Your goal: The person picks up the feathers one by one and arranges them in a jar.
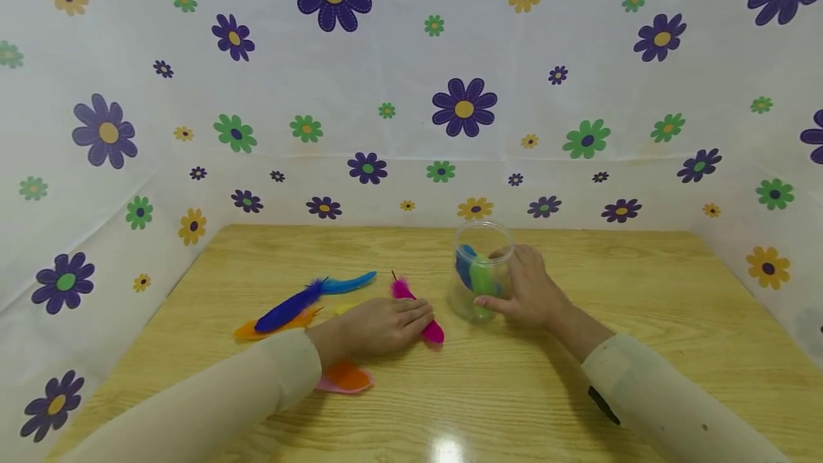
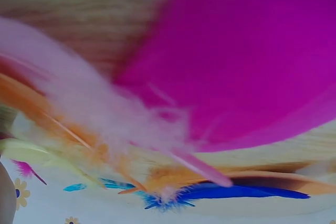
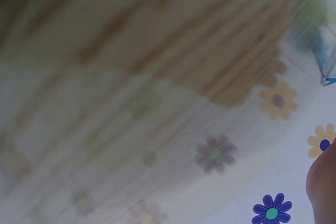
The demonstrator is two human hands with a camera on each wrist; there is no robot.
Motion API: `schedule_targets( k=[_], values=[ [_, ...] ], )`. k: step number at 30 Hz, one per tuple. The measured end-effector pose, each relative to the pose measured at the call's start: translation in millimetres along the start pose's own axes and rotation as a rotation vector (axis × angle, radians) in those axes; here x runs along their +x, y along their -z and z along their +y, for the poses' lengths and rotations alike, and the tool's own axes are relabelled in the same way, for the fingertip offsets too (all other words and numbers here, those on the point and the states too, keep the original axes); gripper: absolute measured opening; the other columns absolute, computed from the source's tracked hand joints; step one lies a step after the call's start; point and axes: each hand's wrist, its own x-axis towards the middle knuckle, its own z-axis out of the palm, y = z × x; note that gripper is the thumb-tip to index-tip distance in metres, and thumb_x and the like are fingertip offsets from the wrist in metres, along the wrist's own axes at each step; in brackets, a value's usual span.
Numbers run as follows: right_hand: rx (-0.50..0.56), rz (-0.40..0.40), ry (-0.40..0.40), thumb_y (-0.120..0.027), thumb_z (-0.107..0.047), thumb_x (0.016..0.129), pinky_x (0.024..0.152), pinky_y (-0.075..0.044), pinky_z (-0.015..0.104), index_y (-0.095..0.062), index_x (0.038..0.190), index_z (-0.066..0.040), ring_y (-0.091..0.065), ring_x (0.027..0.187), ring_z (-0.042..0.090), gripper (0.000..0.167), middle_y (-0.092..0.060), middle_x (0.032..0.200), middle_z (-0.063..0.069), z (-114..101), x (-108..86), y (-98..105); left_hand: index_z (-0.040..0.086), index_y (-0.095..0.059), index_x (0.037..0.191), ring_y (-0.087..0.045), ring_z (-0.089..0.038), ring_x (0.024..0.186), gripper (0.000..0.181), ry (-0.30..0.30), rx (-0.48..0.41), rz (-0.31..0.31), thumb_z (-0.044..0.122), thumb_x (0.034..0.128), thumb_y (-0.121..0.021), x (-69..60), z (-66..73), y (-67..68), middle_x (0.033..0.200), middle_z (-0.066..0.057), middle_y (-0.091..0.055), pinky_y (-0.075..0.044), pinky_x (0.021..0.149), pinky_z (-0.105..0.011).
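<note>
Orange leads off at far left: an orange feather (image 1: 247,332) lies under a dark blue feather (image 1: 283,312), whose fluffy end meets a light blue feather (image 1: 350,283), and that overlap looks risky, since a tug on one could drag its neighbours askew. Next, a sliver of yellow feather (image 1: 343,309) shows beyond the left wrist, while on the near side a pink feather (image 1: 343,389) and a second orange feather (image 1: 347,376) poke out past the left cuff (image 1: 302,363); a low sleeve could sweep both across the table (image 1: 514,399). Now the left hand (image 1: 386,326), fingers side by side over the middle of a magenta feather (image 1: 434,334), quill pointing away; whether they pinch it I cannot tell, the thumb being hidden. Nervy spot, this: something so flat could slip from under those fingers, or crease if squeezed hard. Just beyond, apart from it, comes a clear jar (image 1: 459,302), mouth up, blue and green feathers (image 1: 479,281) inside. Far right, the right hand (image 1: 534,288) grips it, thumb across the near side, the other fingers mostly hidden behind. It looks light and smooth, so a slack hold or a bump could tip it and spill the lot.
</note>
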Motion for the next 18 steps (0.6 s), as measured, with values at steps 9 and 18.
schedule_targets(
  k=[9, 18],
  values=[
    [0.009, 0.003, -0.009, -0.074, -0.052, 0.082, 0.115, -0.026, 0.060, -0.048, 0.133, 0.002, -0.042, 0.131, 0.038, 0.079, -0.053, 0.133, 0.019, 3, 0.0, -2, 0.002, -0.060, 0.134, -0.063, -0.020, 0.124, 0.037, 0.059, -0.024, -0.033, 0.008, 0.0979, -0.062, 5.2, 3.7, 8.7, 0.133, -0.010, -0.066, -0.050, 0.103, -0.030],
    [0.032, 0.000, -0.004, -0.075, -0.049, 0.081, 0.114, -0.025, 0.059, -0.047, 0.133, 0.002, -0.042, 0.128, 0.037, 0.078, -0.053, 0.131, 0.018, 4, 0.9, -3, 0.002, -0.064, 0.126, -0.073, -0.018, 0.102, 0.033, 0.307, -0.372, 0.107, 0.022, 0.0997, -0.062, 17.2, 7.6, 21.8, 0.118, -0.008, -0.073, -0.059, 0.081, -0.028]
  ],
)
